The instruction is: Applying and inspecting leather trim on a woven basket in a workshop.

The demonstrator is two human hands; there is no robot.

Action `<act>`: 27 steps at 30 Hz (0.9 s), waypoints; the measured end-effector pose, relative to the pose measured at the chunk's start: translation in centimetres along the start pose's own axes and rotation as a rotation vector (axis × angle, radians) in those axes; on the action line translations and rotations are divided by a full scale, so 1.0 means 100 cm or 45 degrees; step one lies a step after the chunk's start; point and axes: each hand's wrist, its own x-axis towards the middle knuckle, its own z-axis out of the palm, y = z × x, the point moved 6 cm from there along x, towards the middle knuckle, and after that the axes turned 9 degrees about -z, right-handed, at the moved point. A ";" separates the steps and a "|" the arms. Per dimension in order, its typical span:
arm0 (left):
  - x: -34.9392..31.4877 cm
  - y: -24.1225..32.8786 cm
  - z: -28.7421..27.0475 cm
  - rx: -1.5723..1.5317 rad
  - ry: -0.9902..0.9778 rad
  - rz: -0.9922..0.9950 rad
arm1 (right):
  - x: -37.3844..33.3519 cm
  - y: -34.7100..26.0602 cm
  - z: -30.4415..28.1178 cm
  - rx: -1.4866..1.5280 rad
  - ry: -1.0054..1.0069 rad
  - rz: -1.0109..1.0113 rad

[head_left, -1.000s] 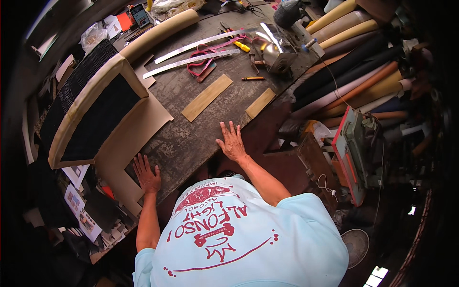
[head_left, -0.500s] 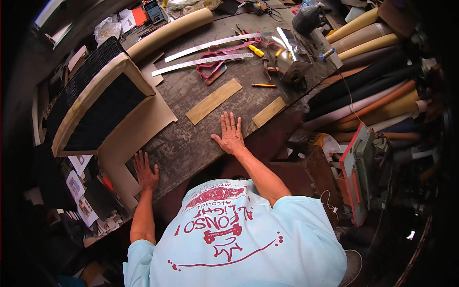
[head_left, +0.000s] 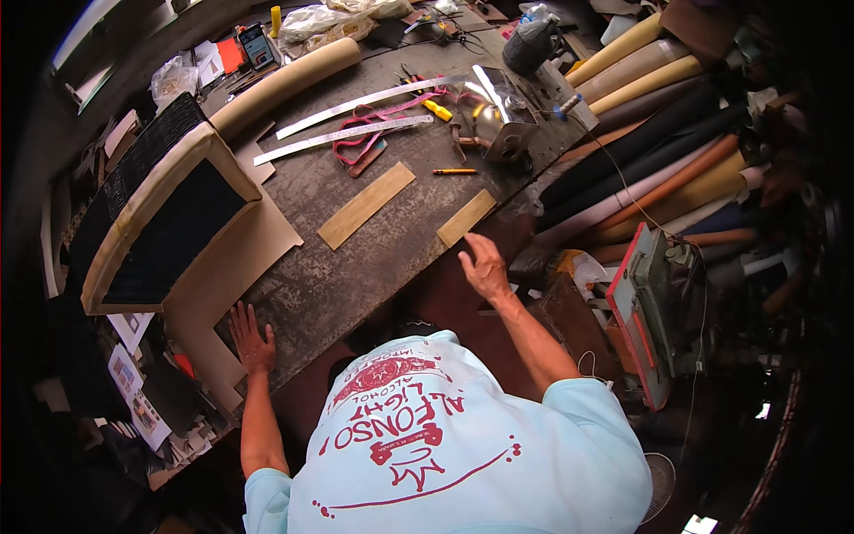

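Observation:
My left hand lies flat on the worn workbench near its front edge, fingers stretched and holding nothing. Beside it is an L-shaped tan sheet. My right hand hovers just off the front edge, empty, its fingers loosely bent and apart. The fingertips are close to the lower end of a short wooden strip; whether they touch it I cannot tell. A longer wooden strip lies to the left of that one, and a yellow pencil lies beyond them.
Two metal rulers and a pink strap lie farther back, near a yellow-handled tool and a shiny metal box. A curved black panel with tan edging stands at left. Material rolls fill the right side.
My right hand has lifted from the bench top and moved right, to the short strip's lower end. The left hand stays flat on the bench. The whole view has shifted somewhat.

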 end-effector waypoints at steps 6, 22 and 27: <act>0.000 0.008 0.005 0.021 0.006 -0.057 | 0.156 0.091 -0.124 -0.221 0.319 -0.058; -0.058 0.143 0.055 0.220 0.092 -0.985 | 0.281 0.191 -0.102 0.043 0.168 -0.112; -0.055 0.142 0.061 0.209 -0.077 -1.077 | 0.234 0.199 -0.168 0.825 0.721 0.148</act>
